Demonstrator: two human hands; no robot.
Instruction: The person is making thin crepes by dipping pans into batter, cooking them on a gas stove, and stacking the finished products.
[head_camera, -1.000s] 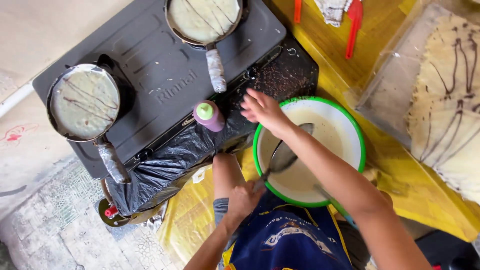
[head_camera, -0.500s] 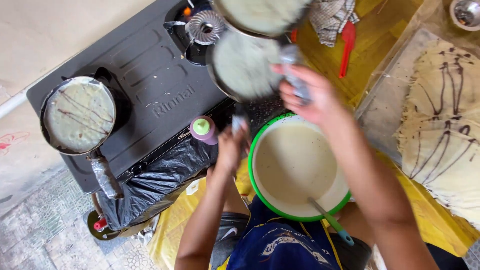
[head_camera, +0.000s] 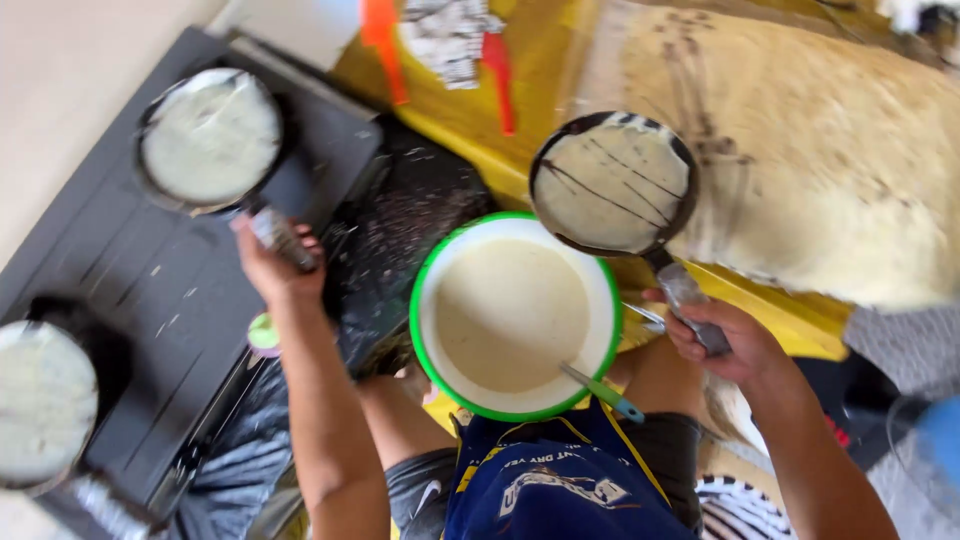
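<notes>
— What has the person got in each hand?

— Two pans. The right hand (head_camera: 722, 345) has its grip closed round the foil-wrapped handle of a small round black frying pan (head_camera: 612, 183) with a pale crepe streaked by dark lines in it. That pan is held off the stove, just beyond the big white bowl with a green rim (head_camera: 515, 315) and overlapping the bowl's far right edge.

— And the left?

— The left hand (head_camera: 272, 262) is wrapped tight round the handle of another small black pan of pale batter (head_camera: 210, 137), which sits on the dark grey stove top (head_camera: 130, 260) to the left of the bowl.

— What's in the bowl?

— Creamy batter, with a ladle with a green and blue handle (head_camera: 600, 390) leaning out over the near rim. The bowl sits right in front of the person, against their blue apron (head_camera: 560, 485).

— Anything else around it?

— A third pan of pale batter (head_camera: 40, 400) at the stove's near left corner, far left of the bowl. A small pink bottle with a green cap (head_camera: 264, 335) shows between the left forearm and the stove edge. Beyond the bowl, orange-red spatulas (head_camera: 385, 45) lie on a yellow sheet (head_camera: 480, 110), and to the far right of the bowl spreads a large pile of finished crepes (head_camera: 830, 170) marked with dark streaks.
</notes>
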